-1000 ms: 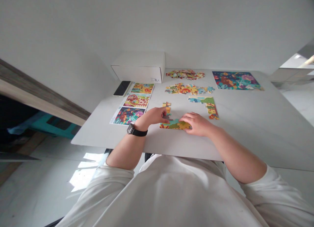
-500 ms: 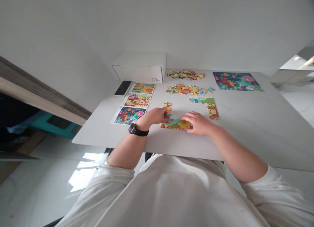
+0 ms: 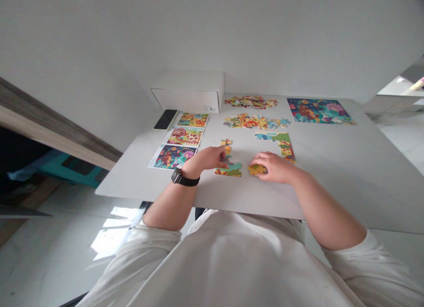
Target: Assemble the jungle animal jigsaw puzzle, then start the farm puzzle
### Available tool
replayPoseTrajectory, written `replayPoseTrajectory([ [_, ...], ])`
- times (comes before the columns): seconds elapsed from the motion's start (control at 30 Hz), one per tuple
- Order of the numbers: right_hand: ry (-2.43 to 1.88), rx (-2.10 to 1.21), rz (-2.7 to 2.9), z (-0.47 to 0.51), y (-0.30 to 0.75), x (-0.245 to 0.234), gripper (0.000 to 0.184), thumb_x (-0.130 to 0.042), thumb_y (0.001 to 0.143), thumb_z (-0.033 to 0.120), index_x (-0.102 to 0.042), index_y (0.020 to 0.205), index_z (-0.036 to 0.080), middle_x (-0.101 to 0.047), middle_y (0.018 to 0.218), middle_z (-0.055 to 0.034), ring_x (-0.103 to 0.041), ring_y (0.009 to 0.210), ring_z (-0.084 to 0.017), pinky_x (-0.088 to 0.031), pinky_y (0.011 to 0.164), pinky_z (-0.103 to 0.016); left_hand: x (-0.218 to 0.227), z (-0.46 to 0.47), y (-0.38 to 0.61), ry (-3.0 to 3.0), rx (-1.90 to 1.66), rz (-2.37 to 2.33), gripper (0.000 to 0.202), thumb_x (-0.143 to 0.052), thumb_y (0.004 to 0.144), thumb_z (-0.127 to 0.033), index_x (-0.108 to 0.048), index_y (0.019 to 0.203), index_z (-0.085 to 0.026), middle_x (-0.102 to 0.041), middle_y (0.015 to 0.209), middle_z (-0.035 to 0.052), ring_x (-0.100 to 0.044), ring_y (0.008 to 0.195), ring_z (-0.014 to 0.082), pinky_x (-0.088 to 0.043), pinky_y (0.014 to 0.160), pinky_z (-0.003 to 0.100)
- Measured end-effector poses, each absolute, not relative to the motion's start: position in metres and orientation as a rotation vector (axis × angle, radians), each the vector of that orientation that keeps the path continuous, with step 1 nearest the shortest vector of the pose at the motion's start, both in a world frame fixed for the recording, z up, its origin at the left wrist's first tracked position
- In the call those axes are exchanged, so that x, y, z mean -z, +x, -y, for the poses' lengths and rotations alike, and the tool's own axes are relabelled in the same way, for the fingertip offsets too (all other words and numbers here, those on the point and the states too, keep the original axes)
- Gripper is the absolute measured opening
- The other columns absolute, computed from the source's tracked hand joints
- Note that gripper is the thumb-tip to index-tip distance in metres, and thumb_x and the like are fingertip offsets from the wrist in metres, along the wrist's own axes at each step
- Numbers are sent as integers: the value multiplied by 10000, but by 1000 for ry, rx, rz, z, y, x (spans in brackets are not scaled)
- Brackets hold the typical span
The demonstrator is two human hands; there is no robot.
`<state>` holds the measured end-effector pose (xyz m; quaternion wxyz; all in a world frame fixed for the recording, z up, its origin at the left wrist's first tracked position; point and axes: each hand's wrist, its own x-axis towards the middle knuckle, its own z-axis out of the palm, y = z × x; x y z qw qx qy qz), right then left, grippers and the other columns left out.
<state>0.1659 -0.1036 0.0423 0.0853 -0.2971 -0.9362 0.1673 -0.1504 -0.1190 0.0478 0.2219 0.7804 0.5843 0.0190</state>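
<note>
- Near the front edge of the white table [image 3: 185, 185], I see the right hand [image 3: 274, 168] with its fingers curled over a yellow jigsaw piece [image 3: 256, 169], thumb at the near side; I read this as a pinch. Whether the piece is lifted or lying flat, I cannot tell.
- For clean handling, I would keep that piece level and gripped by its edges, so its knobs do not bend.
- Should its edge meet another, I judge that matching knob to socket from above and pressing down beats sliding sideways.
- The left hand [image 3: 212, 158] has thumb and fingers bent over the L-shaped jigsaw section [image 3: 234, 170]; I cannot tell whether it grips or merely rests. Light, flat pressure there would steady the joints best.
- The yellow piece sits under the right fingertips, just beside the section's right end, with a narrow gap between.
- Beyond the right hand lies the green-and-blue corner section [image 3: 283, 138]; farther back, well apart from both hands, lie the loose animal-print pieces [image 3: 253, 121].
</note>
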Motion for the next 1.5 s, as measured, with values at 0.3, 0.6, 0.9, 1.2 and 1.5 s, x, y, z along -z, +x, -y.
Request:
replayPoseTrajectory([
  [0.3,-884,-497,2873,112,166,-43,379,-801,814,208,-781,1185,283,-715,1255,-80,-686,1136,-285,-509,1044,-438,-50,120,-153,2149,-41,-1643,393,-784,777,-500,-637,1043,-251,-748,948,26,-686,813,217,-427,694,287],
  [0.6,-881,-493,2867,117,165,-54,321,-816,855,267,-777,1173,276,-718,1252,-82,-679,1155,-281,-494,1064,-446,-50,116,-154,2241,-167,-1616,317,-742,850,-515,-671,1007,-248,-764,1014,65,-723,929,263,-518,804,330],
  [0.9,-954,-493,2777,108,169,-54,315,-762,917,290,-753,1231,267,-702,1310,-93,-665,1214,-278,-496,1100,-457,-17,99,-156,2459,-411,-1549,497,-587,981,-446,-650,1428,-238,-571,1589,125,-500,1493,304,-357,1287,471],
  [1.2,-920,-413,2783,116,185,-79,317,-740,949,306,-747,1265,281,-711,1332,-99,-667,1238,-285,-505,1110,-466,-19,99,-157,2426,-279,-1623,523,-624,966,-435,-643,1451,-241,-541,1624,127,-514,1488,309,-372,1273,473],
  [1.5,-1170,-141,2727,53,231,-105,290,-704,961,310,-758,1240,253,-745,1263,-106,-695,1158,-296,-526,1044,-442,-48,67,-169,2384,-484,-1719,512,-585,991,-512,-616,1410,-220,-650,1460,135,-613,1361,322,-451,1199,449],
])
